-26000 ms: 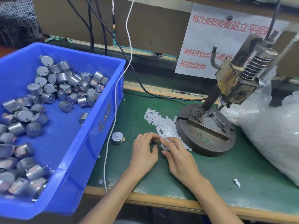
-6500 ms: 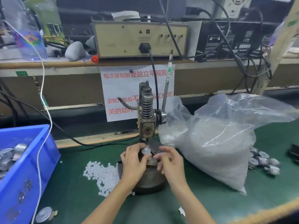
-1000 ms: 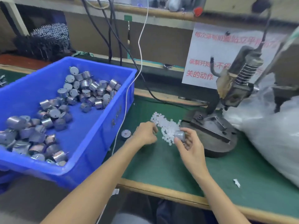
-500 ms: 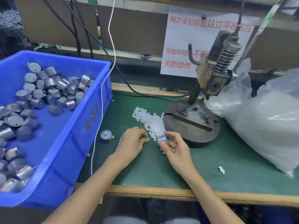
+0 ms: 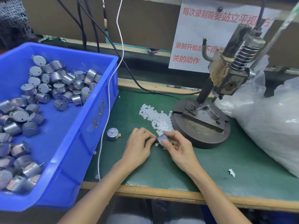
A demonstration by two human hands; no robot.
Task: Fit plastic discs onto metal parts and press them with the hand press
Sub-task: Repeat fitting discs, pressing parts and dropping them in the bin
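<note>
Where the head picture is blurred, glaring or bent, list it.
Head view: wide-angle bend leans the hand press rightward; same view, glare whitens the plastic bag; head view, metal parts low in the blue bin smear; head view, the metal part in the right hand is soft.

Head view as I see it: bright, even overhead light; short soft shadows on the green mat. Glare whitens the plastic bag. Wide-angle bending curves the blue bin; corners slightly soft.

Green-topped workbench; brown back panel
</note>
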